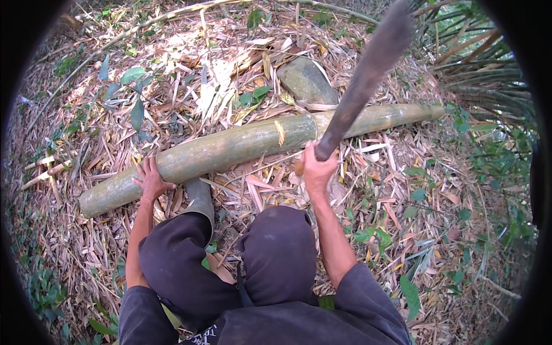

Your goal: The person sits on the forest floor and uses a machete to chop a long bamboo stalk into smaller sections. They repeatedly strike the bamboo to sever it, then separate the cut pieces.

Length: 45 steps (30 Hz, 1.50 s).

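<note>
A thick green bamboo pole (230,146) lies across the ground in front of me, its cut end at the left and its thinner end at the right. My left hand (152,181) rests against the pole near its left end, fingers spread and holding nothing. In my right hand (319,171) is a machete (368,75), its handle wrapped by closed fingers. The dark, broad blade points up and away to the right, above the pole. Its far tip is slightly blurred. Most of the handle is hidden inside the hand.
Dry bamboo leaves cover the ground. A grey rock (307,80) sits just beyond the pole. My boot (199,198) stands close to the pole's near side. A clump of bamboo stems (489,75) is at the far right, and a long thin stem (144,26) arcs across the back.
</note>
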Tool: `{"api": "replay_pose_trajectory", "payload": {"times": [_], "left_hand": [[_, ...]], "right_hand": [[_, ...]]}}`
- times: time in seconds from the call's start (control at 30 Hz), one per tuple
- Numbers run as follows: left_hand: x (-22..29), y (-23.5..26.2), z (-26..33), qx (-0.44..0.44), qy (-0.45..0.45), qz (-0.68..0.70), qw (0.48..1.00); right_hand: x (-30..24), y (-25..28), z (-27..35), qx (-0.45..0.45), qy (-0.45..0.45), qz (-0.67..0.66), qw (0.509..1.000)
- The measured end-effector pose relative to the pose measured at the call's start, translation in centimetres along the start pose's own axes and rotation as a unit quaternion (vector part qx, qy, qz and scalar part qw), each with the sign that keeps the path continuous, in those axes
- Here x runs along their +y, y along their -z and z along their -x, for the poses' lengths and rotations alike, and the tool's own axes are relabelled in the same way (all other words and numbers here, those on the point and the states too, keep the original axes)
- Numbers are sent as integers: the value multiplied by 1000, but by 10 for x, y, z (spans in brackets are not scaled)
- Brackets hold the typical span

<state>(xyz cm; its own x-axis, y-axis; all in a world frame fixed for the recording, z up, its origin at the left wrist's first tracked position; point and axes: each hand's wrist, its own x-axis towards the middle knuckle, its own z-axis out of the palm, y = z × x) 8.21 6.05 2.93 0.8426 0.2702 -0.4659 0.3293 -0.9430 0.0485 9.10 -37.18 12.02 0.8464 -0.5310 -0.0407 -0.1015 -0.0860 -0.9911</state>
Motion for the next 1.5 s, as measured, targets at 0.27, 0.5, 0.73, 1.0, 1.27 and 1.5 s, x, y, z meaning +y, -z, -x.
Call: {"api": "replay_pose_trajectory", "payload": {"times": [0.27,0.5,0.73,1.0,1.27,1.5], "left_hand": [[-10,-6,10,-11,6,-6,1000],[-2,2,1,-1,5,-1,1000],[-4,-5,-2,11,0,6,1000],[-3,-1,3,2,-1,-2,1000],[-2,-5,6,-6,2,-3,1000],[-6,-2,-1,17,-4,-7,1000]], "right_hand": [[109,51,55,-181,-164,354,903],[-14,-7,-7,-17,32,-6,999],[144,72,49,-192,-98,351,911],[2,11,6,-45,-52,63,996],[140,59,59,-145,-129,432,881],[18,21,14,-104,-100,201,969]]}}
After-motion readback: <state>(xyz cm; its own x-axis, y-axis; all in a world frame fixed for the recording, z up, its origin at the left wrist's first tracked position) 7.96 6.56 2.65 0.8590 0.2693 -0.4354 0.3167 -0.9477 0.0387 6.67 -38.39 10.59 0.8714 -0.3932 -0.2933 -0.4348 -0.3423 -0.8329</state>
